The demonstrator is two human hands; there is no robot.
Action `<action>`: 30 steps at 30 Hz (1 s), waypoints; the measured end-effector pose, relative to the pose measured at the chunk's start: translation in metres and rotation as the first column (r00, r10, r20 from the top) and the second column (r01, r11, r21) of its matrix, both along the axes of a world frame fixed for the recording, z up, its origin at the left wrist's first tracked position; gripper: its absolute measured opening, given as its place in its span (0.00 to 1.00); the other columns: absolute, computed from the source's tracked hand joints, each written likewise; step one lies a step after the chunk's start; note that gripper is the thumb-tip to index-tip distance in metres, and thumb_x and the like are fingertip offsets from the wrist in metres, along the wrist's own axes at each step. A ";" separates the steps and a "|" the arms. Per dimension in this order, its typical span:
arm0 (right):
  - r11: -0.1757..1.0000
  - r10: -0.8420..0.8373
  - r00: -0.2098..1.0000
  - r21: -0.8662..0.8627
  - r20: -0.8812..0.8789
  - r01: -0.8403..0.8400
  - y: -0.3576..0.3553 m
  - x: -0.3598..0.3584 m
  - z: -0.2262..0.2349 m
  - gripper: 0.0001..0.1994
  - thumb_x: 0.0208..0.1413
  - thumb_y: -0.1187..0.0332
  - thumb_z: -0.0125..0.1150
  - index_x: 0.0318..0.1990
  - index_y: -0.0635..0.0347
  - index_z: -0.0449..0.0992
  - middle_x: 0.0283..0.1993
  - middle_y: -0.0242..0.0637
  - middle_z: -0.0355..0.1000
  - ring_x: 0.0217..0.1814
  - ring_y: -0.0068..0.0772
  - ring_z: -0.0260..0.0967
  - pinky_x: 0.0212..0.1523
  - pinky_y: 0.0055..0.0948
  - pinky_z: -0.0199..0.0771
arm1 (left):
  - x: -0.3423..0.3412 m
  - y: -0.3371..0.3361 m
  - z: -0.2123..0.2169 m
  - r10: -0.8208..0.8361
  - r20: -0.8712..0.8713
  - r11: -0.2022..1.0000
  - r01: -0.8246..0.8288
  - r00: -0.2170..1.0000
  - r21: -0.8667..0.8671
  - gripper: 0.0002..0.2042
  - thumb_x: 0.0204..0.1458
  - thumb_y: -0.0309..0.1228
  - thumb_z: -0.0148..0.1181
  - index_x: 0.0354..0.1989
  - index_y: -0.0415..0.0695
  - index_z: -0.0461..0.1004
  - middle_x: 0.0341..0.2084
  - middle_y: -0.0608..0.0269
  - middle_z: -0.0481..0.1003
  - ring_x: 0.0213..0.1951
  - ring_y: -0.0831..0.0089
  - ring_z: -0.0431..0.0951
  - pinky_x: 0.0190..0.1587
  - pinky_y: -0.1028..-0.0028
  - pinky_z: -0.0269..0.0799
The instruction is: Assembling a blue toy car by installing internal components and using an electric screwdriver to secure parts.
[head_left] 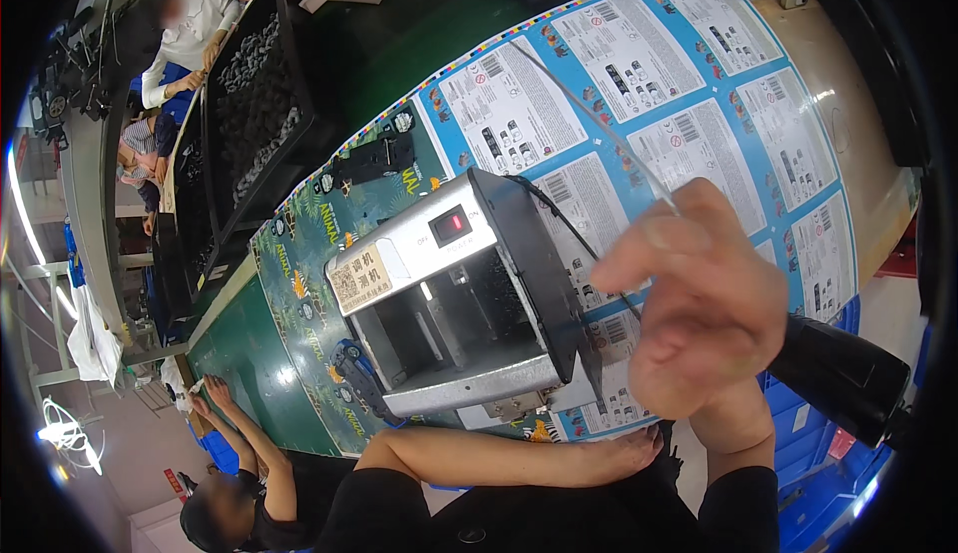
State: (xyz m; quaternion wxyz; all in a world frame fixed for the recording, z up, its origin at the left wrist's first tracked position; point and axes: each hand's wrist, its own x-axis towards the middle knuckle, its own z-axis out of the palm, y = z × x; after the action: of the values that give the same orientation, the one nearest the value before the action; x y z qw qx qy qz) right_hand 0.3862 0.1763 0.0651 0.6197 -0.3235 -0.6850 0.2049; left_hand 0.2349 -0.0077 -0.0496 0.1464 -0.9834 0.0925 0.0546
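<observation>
R hand [699, 293]: fingers curled, gripping thin rod [589, 119].
L hand [639, 451]: grip can't tell.
Rod step: prob. positioning; next needs steady aim.

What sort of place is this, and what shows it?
Probably a factory assembly workshop: a black tray heaped with small dark parts, a boxy machine with a lit switch, and several co-workers.

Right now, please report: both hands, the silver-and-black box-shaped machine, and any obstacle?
Right hand holding thin grey rod, beside the machine. Left hand low, grip unclear. Machine's red rocker switch lit. Black cable between machine and right hand.
</observation>
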 end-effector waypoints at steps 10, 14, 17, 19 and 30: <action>0.998 0.047 0.992 -0.051 0.115 -0.042 0.019 -0.025 0.007 0.19 0.66 0.56 0.48 0.50 0.62 0.78 0.48 0.45 0.79 0.56 0.45 0.69 0.53 0.39 0.67 | -0.005 -0.028 -0.038 0.159 0.170 0.949 -0.103 0.973 -0.299 0.20 0.49 0.37 0.52 0.44 0.34 0.73 0.38 0.58 0.78 0.41 0.73 0.77 0.46 0.76 0.71; 1.000 -0.009 0.987 -0.023 0.162 0.013 0.019 -0.030 0.002 0.18 0.62 0.59 0.52 0.50 0.61 0.79 0.46 0.44 0.79 0.57 0.45 0.68 0.56 0.42 0.62 | 0.000 -0.007 -0.008 -0.024 0.088 0.999 0.028 0.996 -0.042 0.20 0.50 0.36 0.51 0.45 0.33 0.73 0.38 0.59 0.78 0.42 0.71 0.78 0.49 0.75 0.70; 1.000 -0.015 0.978 0.001 0.208 0.015 0.020 -0.032 0.003 0.18 0.60 0.58 0.53 0.50 0.61 0.78 0.45 0.43 0.79 0.57 0.45 0.68 0.56 0.44 0.62 | 0.000 -0.007 -0.015 -0.244 0.084 0.920 0.203 0.966 0.336 0.20 0.50 0.36 0.51 0.46 0.33 0.73 0.40 0.58 0.78 0.43 0.71 0.78 0.49 0.75 0.70; 1.000 -0.009 0.975 0.018 0.223 0.005 0.021 -0.032 0.003 0.19 0.59 0.57 0.54 0.50 0.60 0.78 0.44 0.42 0.79 0.56 0.45 0.68 0.56 0.45 0.62 | -0.001 -0.011 -0.018 -0.238 0.082 0.934 0.206 0.968 0.291 0.20 0.51 0.37 0.51 0.46 0.32 0.72 0.41 0.57 0.79 0.43 0.72 0.78 0.49 0.75 0.70; 0.996 0.033 0.952 -0.089 0.305 -0.006 0.019 -0.036 0.017 0.18 0.56 0.58 0.58 0.51 0.54 0.77 0.47 0.38 0.78 0.58 0.43 0.65 0.66 0.55 0.48 | 0.005 -0.023 -0.029 -0.008 0.102 0.991 0.022 0.995 -0.134 0.20 0.48 0.37 0.53 0.44 0.33 0.72 0.41 0.54 0.79 0.43 0.67 0.79 0.49 0.73 0.71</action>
State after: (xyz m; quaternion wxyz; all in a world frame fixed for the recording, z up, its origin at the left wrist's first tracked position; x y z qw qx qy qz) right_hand 0.3503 0.1955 0.0820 0.4893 -0.3713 -0.7664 0.1880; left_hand 0.2399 -0.0308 -0.0784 0.0846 -0.9918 0.0957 -0.0028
